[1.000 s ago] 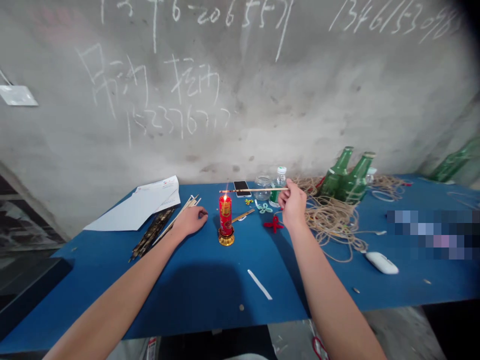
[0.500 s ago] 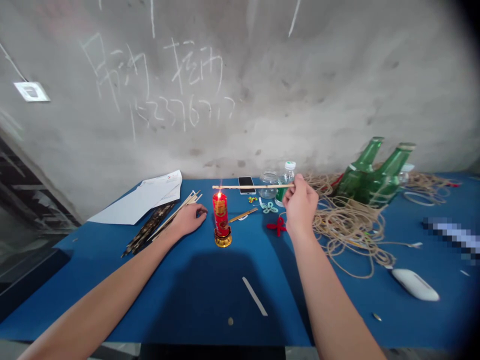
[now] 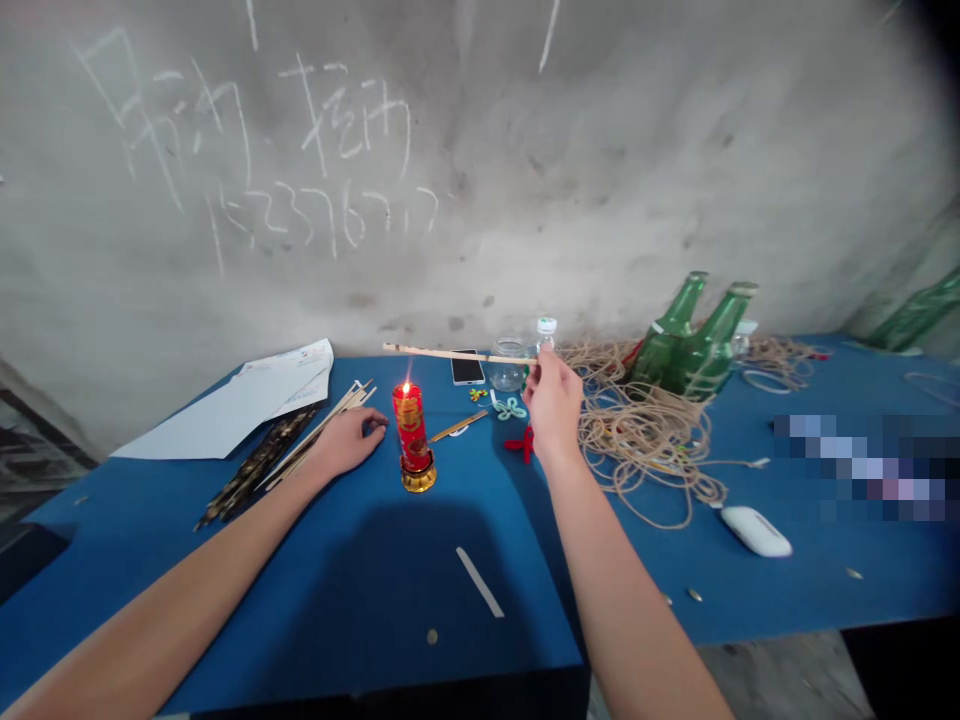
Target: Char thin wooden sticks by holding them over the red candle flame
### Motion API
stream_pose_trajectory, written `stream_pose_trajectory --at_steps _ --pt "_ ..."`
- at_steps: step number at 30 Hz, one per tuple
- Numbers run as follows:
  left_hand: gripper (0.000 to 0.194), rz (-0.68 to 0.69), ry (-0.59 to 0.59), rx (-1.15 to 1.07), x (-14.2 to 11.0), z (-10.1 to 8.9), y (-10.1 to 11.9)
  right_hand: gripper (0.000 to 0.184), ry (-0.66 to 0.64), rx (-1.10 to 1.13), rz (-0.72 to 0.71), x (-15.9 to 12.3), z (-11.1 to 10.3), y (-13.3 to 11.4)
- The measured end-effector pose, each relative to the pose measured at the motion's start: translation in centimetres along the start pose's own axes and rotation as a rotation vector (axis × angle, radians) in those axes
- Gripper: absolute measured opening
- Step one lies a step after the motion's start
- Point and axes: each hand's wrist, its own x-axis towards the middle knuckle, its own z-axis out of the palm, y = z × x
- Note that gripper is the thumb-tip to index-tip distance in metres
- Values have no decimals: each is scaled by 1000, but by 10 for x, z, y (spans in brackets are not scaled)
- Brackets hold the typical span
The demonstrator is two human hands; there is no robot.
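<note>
My right hand (image 3: 553, 400) pinches one end of a thin pale wooden stick (image 3: 457, 354), held roughly level. Its far end, with a small dark mark, is above the flame of a lit red candle (image 3: 409, 425) and apart from it. The candle, with gold decoration, stands upright in a gold base (image 3: 418, 478). My left hand (image 3: 351, 440) rests on the table left of the candle, fingers loosely bent and thumb apart, holding nothing. Beside it lie several pale sticks (image 3: 311, 440) and a bundle of dark, scorched-looking sticks (image 3: 259, 470).
Papers (image 3: 225, 405) lie at the back left of the blue table (image 3: 525, 620). Behind the candle are a phone (image 3: 469, 368), a glass jar (image 3: 508, 372) and knotted cord pieces (image 3: 508, 408). At right are tangled twine (image 3: 645, 450), green bottles (image 3: 709, 345) and a white oval object (image 3: 756, 531).
The stick's far end has risen from close to the flame to clearly above it, tilting slightly upward. My view has turned right. My left hand stays resting on the table.
</note>
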Motion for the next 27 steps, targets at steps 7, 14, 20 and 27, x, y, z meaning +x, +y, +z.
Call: stream_pose_trajectory --at_steps 7,14,20,27 --pt "27 -105 150 -61 -1 -1 1 48 -18 -49 6 2 -2 8" --pt "16 -42 757 -337 -12 -55 50 49 -6 -65 5 2 -4 10" --pt "12 36 714 -395 -19 -63 59 49 3 -74 2 1 -3 13" --pt "21 57 568 -424 -22 -56 55 50 46 -37 40 0 -2 10"
